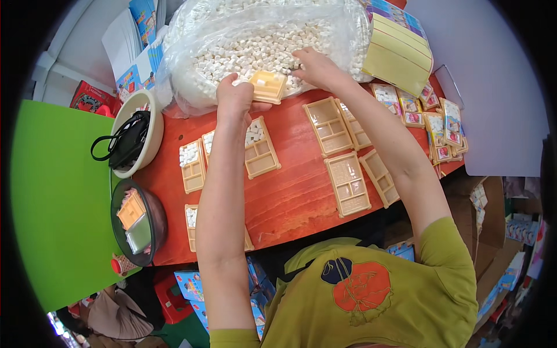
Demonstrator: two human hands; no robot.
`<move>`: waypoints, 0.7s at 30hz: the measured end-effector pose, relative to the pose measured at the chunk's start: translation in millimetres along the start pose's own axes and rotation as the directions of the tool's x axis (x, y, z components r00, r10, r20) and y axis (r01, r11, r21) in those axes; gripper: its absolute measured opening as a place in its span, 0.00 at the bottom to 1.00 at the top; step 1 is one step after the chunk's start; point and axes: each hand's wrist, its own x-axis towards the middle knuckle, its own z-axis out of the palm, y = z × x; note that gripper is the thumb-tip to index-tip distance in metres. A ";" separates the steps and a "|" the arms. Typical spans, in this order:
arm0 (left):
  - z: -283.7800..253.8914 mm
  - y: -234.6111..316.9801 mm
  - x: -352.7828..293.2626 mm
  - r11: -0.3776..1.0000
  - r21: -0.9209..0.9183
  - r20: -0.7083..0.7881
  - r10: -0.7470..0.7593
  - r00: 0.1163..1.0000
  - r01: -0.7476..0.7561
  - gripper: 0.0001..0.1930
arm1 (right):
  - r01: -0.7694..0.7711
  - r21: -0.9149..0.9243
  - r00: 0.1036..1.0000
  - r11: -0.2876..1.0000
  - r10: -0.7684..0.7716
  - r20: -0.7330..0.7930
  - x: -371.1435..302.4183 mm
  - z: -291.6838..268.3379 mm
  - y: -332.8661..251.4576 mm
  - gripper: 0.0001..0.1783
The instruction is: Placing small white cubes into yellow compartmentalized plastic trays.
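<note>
My left hand (233, 94) grips a small pale-yellow compartment tray (270, 84), tilted over the near edge of the bag; a white piece lies in it. A large clear plastic bag (177, 75) lies open, full of small white pieces like mini marshmallows (249, 51). At the right of this heap is my right hand (319, 68), its fingers apart and touching the pieces; no held piece shows. Beneath my left arm, several trays (264, 164) stand on the table, some part filled with white pieces. Near my right arm, other trays (329, 129) hold no white pieces.
The red table (284, 200) carries a cream tub (155, 130) with a black strapped item and a dark bowl (159, 223) with trays at the left. Packed trays (449, 124) pile up at the right, below a yellow lined sheet (399, 55). A green panel (55, 203) borders the left.
</note>
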 end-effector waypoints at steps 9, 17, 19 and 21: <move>1.0 -29.6 5.3 0.986 -0.162 -0.066 0.013 0.998 -0.023 0.35 | -0.139 -0.244 0.933 0.960 0.209 0.293 34.3 13.5 -27.7 0.29; 16.6 -54.7 -0.1 0.976 -0.174 -0.070 0.124 0.990 -0.134 0.26 | -0.179 0.000 0.939 0.984 0.171 0.299 42.1 32.1 -17.5 0.22; 14.5 -50.0 3.6 0.973 -0.089 -0.111 0.200 0.973 -0.211 0.25 | -0.172 0.050 0.941 0.984 0.150 0.304 41.5 28.9 -15.4 0.21; 11.6 -40.2 13.2 0.352 0.765 0.069 0.788 0.612 -0.539 0.25 | -0.170 0.096 0.943 0.981 0.134 0.304 40.8 26.6 -9.1 0.20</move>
